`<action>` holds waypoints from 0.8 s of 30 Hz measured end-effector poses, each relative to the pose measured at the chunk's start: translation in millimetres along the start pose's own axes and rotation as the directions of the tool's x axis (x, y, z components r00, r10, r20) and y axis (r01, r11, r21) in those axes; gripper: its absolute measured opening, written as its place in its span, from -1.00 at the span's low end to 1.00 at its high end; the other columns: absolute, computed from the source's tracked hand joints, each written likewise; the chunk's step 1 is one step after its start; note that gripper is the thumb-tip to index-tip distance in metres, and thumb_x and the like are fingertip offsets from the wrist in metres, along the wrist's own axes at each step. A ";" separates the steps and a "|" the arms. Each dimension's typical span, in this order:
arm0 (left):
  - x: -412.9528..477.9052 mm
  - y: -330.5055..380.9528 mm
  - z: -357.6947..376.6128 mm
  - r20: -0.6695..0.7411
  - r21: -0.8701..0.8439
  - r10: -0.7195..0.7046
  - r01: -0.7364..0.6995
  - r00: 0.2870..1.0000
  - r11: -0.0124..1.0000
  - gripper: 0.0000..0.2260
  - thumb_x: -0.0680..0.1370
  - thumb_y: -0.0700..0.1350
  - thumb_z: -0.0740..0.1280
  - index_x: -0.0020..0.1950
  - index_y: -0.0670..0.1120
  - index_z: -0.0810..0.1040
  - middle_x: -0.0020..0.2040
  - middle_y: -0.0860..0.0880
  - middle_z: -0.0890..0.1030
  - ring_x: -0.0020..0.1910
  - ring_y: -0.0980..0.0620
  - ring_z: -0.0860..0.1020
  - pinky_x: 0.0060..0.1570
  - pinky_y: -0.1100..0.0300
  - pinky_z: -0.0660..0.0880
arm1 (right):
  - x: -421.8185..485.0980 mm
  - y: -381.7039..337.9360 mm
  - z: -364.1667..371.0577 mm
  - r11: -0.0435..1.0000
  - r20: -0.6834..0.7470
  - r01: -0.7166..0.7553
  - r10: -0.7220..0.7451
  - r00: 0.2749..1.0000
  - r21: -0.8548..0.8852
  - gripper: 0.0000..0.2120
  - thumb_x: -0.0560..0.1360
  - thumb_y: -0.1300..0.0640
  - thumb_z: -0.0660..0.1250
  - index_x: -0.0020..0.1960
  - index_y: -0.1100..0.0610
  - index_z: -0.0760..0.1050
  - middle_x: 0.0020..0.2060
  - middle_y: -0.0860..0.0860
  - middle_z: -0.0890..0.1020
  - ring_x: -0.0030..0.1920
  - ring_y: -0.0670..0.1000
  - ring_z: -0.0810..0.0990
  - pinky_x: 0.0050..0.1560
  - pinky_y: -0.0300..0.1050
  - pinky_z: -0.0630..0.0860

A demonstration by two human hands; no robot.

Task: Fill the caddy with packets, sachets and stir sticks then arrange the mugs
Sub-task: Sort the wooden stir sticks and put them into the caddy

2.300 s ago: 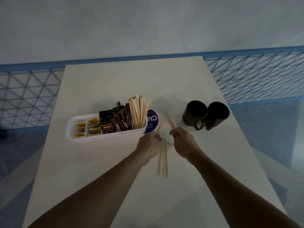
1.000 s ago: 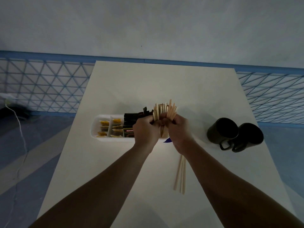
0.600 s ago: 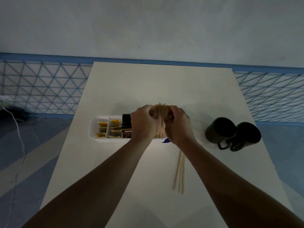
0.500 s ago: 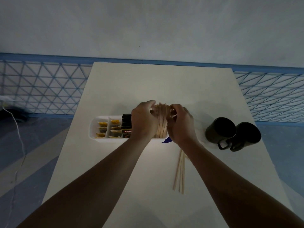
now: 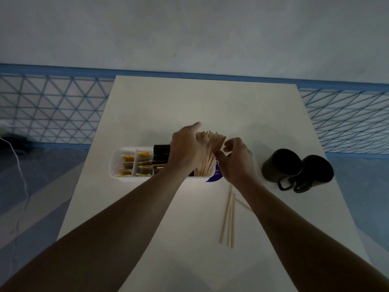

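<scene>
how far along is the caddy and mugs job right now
Done: sachets and dark packets sit in the caddy. In hand: left hand and right hand settle the stir sticks. Left: loose sticks on the table and the two mugs.

A pale table (image 5: 168,106) stands against a plain grey wall (image 5: 189,28). Blue lattice panels (image 5: 52,108) run along the wall's base on both sides. The floor (image 5: 31,186) is grey-blue, the light dim.

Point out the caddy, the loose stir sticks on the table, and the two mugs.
caddy (image 5: 117,163), head view, left end wall
loose stir sticks (image 5: 228,218), head view, mid-length
mugs (image 5: 281,165), head view, left mug's opening
</scene>
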State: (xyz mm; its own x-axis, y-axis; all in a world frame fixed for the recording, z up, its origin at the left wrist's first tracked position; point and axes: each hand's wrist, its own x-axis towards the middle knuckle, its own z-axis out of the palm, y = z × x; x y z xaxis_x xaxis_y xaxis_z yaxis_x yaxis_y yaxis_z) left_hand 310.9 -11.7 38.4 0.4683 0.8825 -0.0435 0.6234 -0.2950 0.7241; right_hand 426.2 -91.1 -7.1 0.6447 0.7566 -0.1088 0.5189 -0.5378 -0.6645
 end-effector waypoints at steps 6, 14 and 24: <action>13.8 4.3 -1.0 0.148 0.104 -0.105 0.090 0.983 0.990 -0.62 0.68 0.01 0.12 0.38 -0.20 0.42 0.20 -0.21 0.59 -0.02 -0.11 0.64 0.04 0.08 0.56 | 2.4 -6.6 7.8 0.998 0.163 0.064 -0.066 0.984 0.014 -0.79 0.66 0.19 0.11 0.25 0.12 0.43 0.06 0.10 0.64 -0.06 0.01 0.60 -0.09 -0.15 0.54; 12.3 -0.6 8.4 0.092 -0.035 -0.092 0.095 0.992 0.995 -0.70 0.67 0.01 0.19 0.15 -0.15 0.61 -0.03 -0.12 0.67 -0.10 -0.02 0.63 -0.10 0.24 0.48 | 3.4 -15.6 12.8 0.946 0.209 0.318 -0.300 0.931 -0.057 -0.55 0.55 0.37 0.15 0.38 0.06 0.25 0.01 0.08 0.65 -0.09 0.14 0.62 -0.10 0.15 0.59; 8.4 -13.8 12.5 0.047 -0.130 -0.084 0.089 0.995 0.988 -0.68 0.61 -0.14 0.31 0.37 -0.05 0.52 0.13 -0.16 0.66 -0.08 -0.05 0.68 0.08 0.12 0.61 | -1.0 0.1 18.7 0.928 0.233 0.349 -0.314 0.920 -0.129 -0.45 0.57 0.27 0.22 0.49 -0.01 0.17 0.12 0.10 0.64 0.09 0.18 0.58 0.07 0.16 0.54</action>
State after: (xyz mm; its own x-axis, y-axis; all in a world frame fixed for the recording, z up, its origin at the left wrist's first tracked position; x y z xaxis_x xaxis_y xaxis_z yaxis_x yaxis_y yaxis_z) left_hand 314.1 -4.9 19.4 0.4433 0.8859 -0.1366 0.5763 -0.1650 0.8004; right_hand 415.2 -84.9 -20.8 0.2994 0.9520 -0.0639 0.7791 -0.2825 -0.5596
